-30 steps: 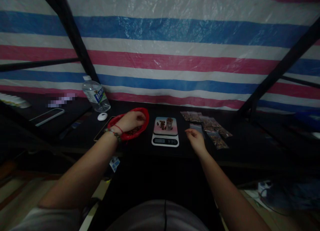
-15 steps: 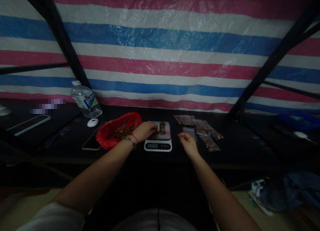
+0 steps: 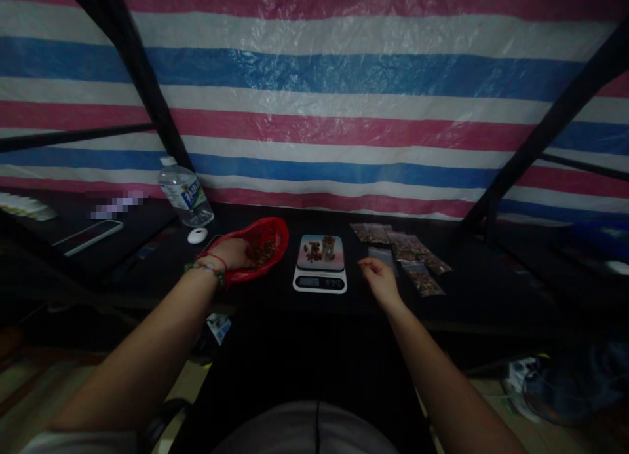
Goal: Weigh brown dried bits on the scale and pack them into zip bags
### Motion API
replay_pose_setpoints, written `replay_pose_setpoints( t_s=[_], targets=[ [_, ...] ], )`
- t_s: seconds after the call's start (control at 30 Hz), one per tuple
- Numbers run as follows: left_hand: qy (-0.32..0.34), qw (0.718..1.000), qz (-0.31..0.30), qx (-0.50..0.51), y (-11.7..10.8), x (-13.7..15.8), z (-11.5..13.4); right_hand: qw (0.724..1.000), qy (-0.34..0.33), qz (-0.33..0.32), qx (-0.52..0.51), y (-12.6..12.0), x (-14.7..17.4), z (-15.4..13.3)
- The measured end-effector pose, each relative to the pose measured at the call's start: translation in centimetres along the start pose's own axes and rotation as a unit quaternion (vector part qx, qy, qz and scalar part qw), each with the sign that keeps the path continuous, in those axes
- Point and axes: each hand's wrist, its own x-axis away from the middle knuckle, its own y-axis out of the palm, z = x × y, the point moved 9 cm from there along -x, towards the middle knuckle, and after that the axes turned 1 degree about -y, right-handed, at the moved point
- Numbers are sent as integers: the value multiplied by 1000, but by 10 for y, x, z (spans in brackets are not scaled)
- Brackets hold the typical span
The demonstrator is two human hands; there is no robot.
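My left hand (image 3: 230, 253) reaches into a red plastic bag (image 3: 275, 228) of small brown dried pieces (image 3: 263, 252); its fingertips are hidden among them. To the right of the bag stands a white digital kitchen scale (image 3: 320, 283). On its plate, a loose pile of brown pieces (image 3: 311, 250) lies beside a small clear cup (image 3: 329, 249) with brown contents. My right hand (image 3: 382, 280) hovers or rests right of the scale, fingers curled together; whether they hold anything is too small to tell. An apparently unfilled clear zip bag (image 3: 384, 259) lies just behind it.
Several filled zip bags (image 3: 405, 247) lie at the right. Behind the red bag are a clear plastic bottle (image 3: 185, 193) and a white rounded object (image 3: 197, 236). A phone (image 3: 91, 236) lies farther left. Striped sheeting (image 3: 334, 126) hangs behind the black table (image 3: 472, 277).
My left hand has moved left from the scale plate into the red bag, leaving the brown pieces on the plate in view. My right hand stays beside the zip bag. The view has shifted slightly.
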Motion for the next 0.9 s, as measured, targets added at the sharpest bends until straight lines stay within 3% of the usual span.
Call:
replay_pose_setpoints(
  t_s=[0.17,0.53,0.63,0.77,0.83,0.9],
  targets=[
    [10,1000,18,23,18,-7,-4,1000,-2,1,5,0,0,1],
    [19,997,55,44,12,-9,0,1000,-1,2,-5,0,0,-1],
    [13,995,90,40,5,-8,0,1000,-6,7,3,0,3,-5],
    [0,989,144,46,-2,-6,-2,986,-90,35,133,-8,6,-31],
    [-5,984,169,50,-6,-3,-1,957,-133,40,254,-12,7,-44],
    [1,977,203,58,-14,4,6,918,-116,36,376,-19,6,-43]
  ],
)
